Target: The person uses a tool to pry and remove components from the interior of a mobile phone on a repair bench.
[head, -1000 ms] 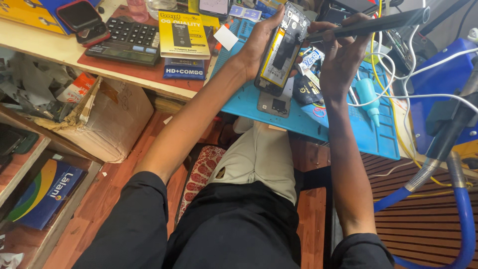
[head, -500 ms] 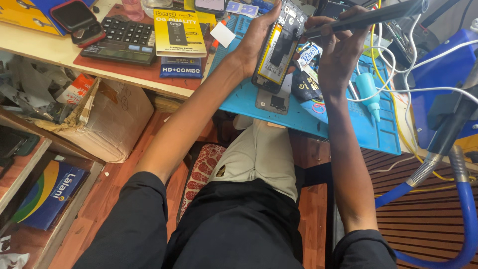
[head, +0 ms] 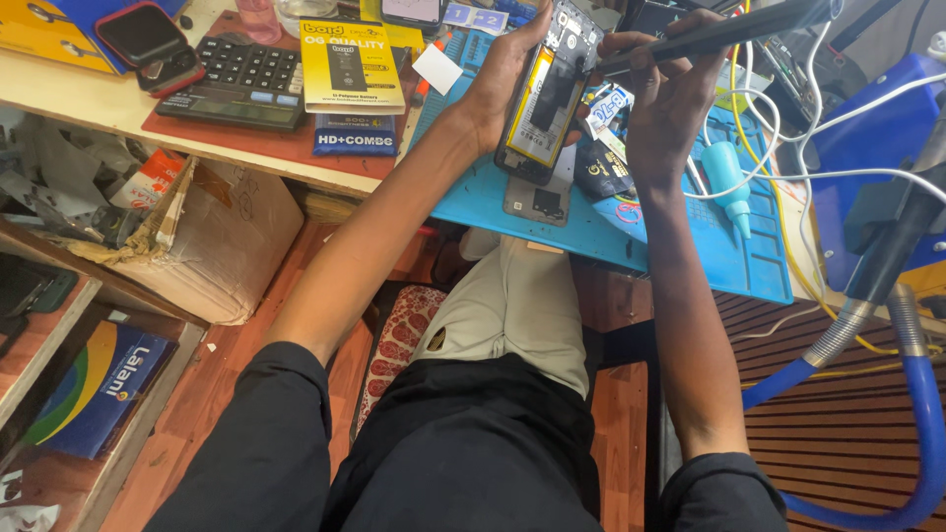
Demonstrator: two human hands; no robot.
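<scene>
My knees sit nearest, under the blue mat [head: 749,266], a flat rubbery sheet hanging over the desk edge. My left hand [head: 498,84] wraps around one opened phone [head: 547,94], held upright above the mat with its back off: a glossy dark battery inside a yellowish frame. My right hand [head: 670,103] is clenched on a slim dark tool [head: 729,32], its tip at the phone's upper edge (whether it touches, I can't quite tell). On the mat lie one small grey phone part [head: 537,200] and one teal dropper bottle [head: 731,182]. Further left on the desk are one black calculator [head: 236,84], one yellow box [head: 350,64] and one dark blue pack [head: 355,136].
</scene>
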